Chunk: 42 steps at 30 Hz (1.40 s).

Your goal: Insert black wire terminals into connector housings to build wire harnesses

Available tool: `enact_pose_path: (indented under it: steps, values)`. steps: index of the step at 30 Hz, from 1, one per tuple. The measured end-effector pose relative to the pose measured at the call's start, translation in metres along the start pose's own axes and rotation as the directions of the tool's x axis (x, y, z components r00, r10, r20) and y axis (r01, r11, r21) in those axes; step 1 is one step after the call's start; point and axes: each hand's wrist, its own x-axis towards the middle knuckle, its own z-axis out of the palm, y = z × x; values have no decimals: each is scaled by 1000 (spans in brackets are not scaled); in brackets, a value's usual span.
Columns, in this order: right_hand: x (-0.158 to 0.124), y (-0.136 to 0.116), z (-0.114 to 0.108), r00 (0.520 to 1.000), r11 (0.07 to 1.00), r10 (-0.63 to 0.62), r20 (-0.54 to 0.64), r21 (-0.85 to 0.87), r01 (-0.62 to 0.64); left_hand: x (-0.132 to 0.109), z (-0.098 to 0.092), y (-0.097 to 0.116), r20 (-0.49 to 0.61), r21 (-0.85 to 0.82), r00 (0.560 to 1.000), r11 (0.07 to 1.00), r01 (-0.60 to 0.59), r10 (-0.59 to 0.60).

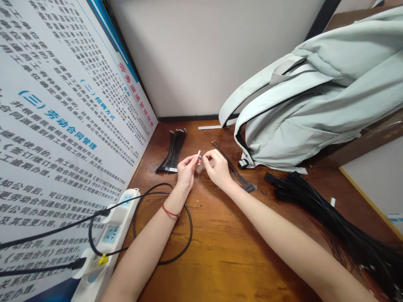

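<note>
Over the middle of the wooden table, my left hand (187, 170) is closed with thumb and finger around a small white connector (199, 154). My right hand (218, 168) meets it there, pinching a thin dark wire (204, 172) that loops down below the fingers. The exact join between wire and connector is too small to make out. Left of my hands lies a bundle of short black wire harnesses (172, 151) with white ends. Just beyond my right hand, a flat set of dark wires (234, 170) ends in a black connector.
A white power strip (110, 235) with plugs stands at the left, its black cable (191, 228) looping under my left forearm. A printed board (72, 105) borders the left side. To the right are a pale backpack (299, 113) and a large black wire bundle (310, 201).
</note>
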Motion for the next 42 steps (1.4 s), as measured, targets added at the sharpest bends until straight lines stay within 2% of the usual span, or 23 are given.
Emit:
enact_pose_path:
  steps: [24,37,42]
  values:
    - [-1,-1,0,998,998,-60,-6,28,60,0,1,-2,-32,3,999,999,-40,40]
    - [0,-1,-1,998,995,4,62,102,-11,-1,1,-1,15,-44,1000,999,-2,2]
    - [0,0,-1,998,995,45,42,91,-49,-1,1,0,24,-23,1000,1000,10,-9]
